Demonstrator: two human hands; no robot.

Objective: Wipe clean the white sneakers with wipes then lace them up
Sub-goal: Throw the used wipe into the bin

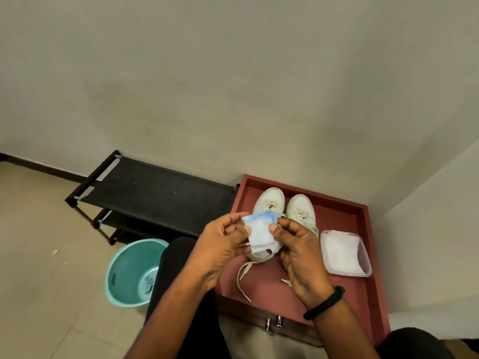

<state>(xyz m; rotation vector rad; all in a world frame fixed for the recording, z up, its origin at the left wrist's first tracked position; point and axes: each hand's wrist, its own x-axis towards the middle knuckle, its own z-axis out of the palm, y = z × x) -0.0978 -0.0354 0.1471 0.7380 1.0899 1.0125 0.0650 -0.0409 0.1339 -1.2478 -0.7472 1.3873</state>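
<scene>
Head view: left hand and right hand each pinch one edge of a white wipe above a red tray. Two white sneakers stand side by side in the tray, laces loose; a clear wipe container sits just beside them, a teal bin on the floor.
</scene>
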